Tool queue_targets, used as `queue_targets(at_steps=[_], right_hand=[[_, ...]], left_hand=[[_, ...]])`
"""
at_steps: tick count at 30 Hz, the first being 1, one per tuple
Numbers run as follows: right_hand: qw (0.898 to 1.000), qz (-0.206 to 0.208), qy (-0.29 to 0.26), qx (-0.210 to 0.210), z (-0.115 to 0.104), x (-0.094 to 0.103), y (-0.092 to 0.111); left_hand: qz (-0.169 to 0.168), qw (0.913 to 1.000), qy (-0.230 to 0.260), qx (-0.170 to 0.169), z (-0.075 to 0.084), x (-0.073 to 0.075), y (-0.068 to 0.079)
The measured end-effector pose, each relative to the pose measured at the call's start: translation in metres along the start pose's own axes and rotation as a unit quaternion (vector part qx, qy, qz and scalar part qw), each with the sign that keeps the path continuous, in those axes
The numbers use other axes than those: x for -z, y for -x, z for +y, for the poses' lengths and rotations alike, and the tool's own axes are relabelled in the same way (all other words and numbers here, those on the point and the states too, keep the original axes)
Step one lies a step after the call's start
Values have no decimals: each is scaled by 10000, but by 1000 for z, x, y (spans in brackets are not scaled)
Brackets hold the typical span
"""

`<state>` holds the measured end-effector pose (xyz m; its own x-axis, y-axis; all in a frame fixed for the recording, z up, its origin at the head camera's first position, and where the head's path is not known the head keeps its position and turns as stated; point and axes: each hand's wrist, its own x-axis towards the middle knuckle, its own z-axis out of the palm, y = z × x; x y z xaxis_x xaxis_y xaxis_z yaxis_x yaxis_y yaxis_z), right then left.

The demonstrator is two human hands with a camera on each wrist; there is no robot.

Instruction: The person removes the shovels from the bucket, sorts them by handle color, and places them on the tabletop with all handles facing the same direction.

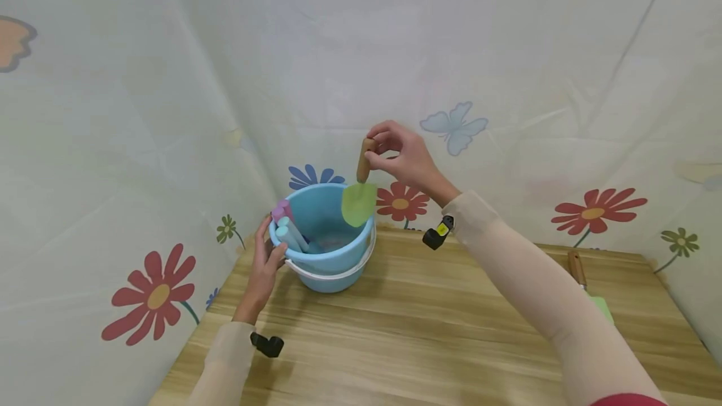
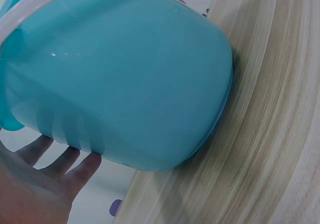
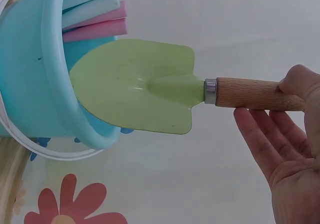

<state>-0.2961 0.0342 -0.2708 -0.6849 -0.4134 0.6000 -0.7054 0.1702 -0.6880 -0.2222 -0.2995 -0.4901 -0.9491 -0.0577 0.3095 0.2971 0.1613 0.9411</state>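
My right hand pinches the wooden handle of a small garden trowel, whose pale green blade points down over the right side of a blue bucket's mouth. In the right wrist view the trowel overlaps the bucket's rim, with thumb on one side of the handle and fingers on the other. The blue bucket stands upright on the table. My left hand holds its left side, thumb at the rim and fingers along the outer wall. Pink and light blue tubes lean inside the bucket.
A second tool with a wooden handle and pale green end lies at the table's right, partly behind my right forearm. The bucket's white handle hangs down in front. A flower-printed cloth wall rises behind the wooden table.
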Motion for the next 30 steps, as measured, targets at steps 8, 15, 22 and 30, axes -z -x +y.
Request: queue_targets(at_steps=[8, 15, 22, 30], right_hand=[[9998, 99, 79, 153, 0, 15, 2], [9997, 163, 181, 88, 1, 28, 6], [9996, 190, 228, -16, 4, 37, 11], [9986, 237, 457, -154, 8, 46, 20]], left_hand=[[8, 10000, -11, 18, -2, 0, 0], [10, 10000, 3, 11, -2, 1, -1], [32, 10000, -33, 52, -2, 3, 0], [67, 9999, -41, 119, 0, 5, 3]])
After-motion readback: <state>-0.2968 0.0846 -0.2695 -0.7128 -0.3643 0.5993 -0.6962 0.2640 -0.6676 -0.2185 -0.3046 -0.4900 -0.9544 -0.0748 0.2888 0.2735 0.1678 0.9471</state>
